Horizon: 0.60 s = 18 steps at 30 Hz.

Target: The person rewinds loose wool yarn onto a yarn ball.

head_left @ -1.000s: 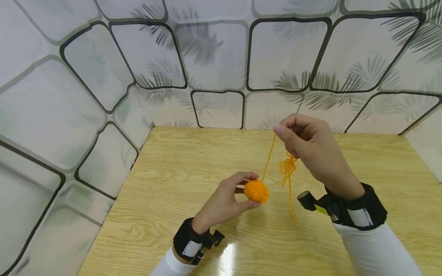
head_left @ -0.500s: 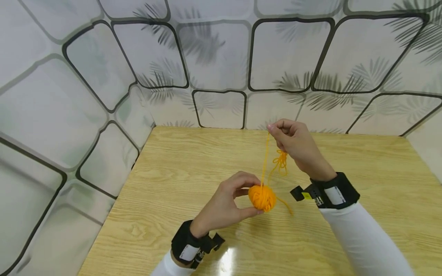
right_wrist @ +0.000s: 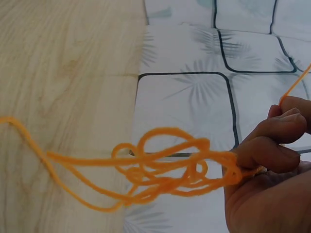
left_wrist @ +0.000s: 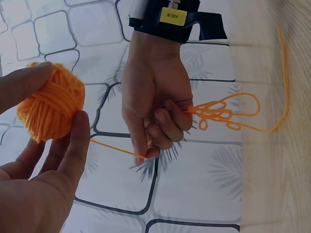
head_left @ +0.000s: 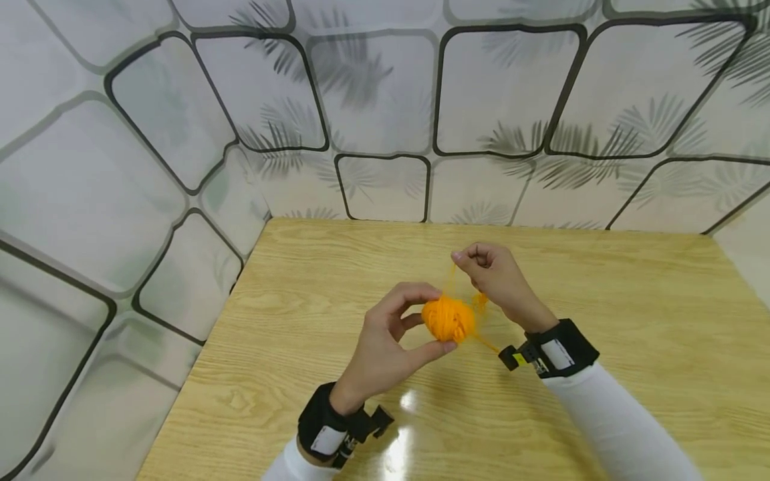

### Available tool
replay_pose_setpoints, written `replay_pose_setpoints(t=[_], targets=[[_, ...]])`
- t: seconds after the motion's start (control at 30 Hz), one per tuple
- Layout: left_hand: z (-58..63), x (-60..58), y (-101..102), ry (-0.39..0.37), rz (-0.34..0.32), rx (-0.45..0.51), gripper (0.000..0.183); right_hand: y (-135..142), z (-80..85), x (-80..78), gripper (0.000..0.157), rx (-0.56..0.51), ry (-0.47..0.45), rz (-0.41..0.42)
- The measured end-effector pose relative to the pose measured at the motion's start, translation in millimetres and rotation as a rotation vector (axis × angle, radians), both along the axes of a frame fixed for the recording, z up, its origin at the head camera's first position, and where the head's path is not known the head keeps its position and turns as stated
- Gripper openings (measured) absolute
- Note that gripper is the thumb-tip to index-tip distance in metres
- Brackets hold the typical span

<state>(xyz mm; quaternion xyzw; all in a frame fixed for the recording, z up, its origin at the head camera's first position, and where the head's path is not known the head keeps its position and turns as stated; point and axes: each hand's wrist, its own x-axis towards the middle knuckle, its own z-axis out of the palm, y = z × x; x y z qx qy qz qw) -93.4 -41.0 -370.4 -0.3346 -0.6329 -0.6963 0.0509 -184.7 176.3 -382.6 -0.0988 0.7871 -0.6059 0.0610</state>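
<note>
My left hand holds an orange ball of yarn between thumb and fingers, above the table. In the left wrist view the yarn ball shows wound strands across its face. Up and to the right of it, my right hand pinches a yarn strand that runs taut to the ball. The curled lower fingers of that hand also grip a loose bundle of yarn loops, which hangs out of the palm. From the bundle a single tail of yarn trails off over the table.
A light wood-grain table lies beneath both hands. Behind it and to the left stand wall panels with dark outlines and leaf prints. Each wrist wears a black strap with a small camera.
My right hand has come down and left, closer to the ball, shortening the strand between them. The yarn ball has turned in my left hand, which has risen slightly.
</note>
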Motion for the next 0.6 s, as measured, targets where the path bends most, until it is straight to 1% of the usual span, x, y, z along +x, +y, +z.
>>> replay_pose_setpoints(t=[0.1, 0.2, 0.27, 0.33, 0.43, 0.5, 0.6], targets=[[0.2, -3.0, -0.1, -0.019, 0.036, 0.072, 0.051, -4.0, -12.1, 6.9, 0.031, 0.039, 0.004, 0.009], [0.9, -6.7, -0.8, -0.053, 0.072, 0.12, 0.049, -8.4, -22.5, 17.1, 0.02, 0.07, 0.033, 0.03], [1.4, -9.2, -1.4, -0.078, 0.101, 0.134, 0.048, -11.6, -28.2, 25.6, 0.014, 0.085, 0.054, 0.051], [1.5, -12.0, -2.1, -0.087, 0.138, 0.127, 0.047, -14.9, -31.7, 35.1, 0.011, 0.102, 0.087, 0.075], [0.3, -16.6, -3.0, -0.093, 0.202, 0.099, 0.046, -19.9, -32.2, 50.7, 0.016, 0.148, 0.128, 0.101], [-1.7, -19.8, -3.4, -0.097, 0.237, 0.083, 0.046, -22.4, -29.6, 61.3, 0.018, 0.172, 0.158, 0.112], [-5.9, -24.4, -3.5, -0.133, 0.26, 0.087, 0.046, -24.4, -24.8, 74.8, 0.018, 0.182, 0.188, 0.126]])
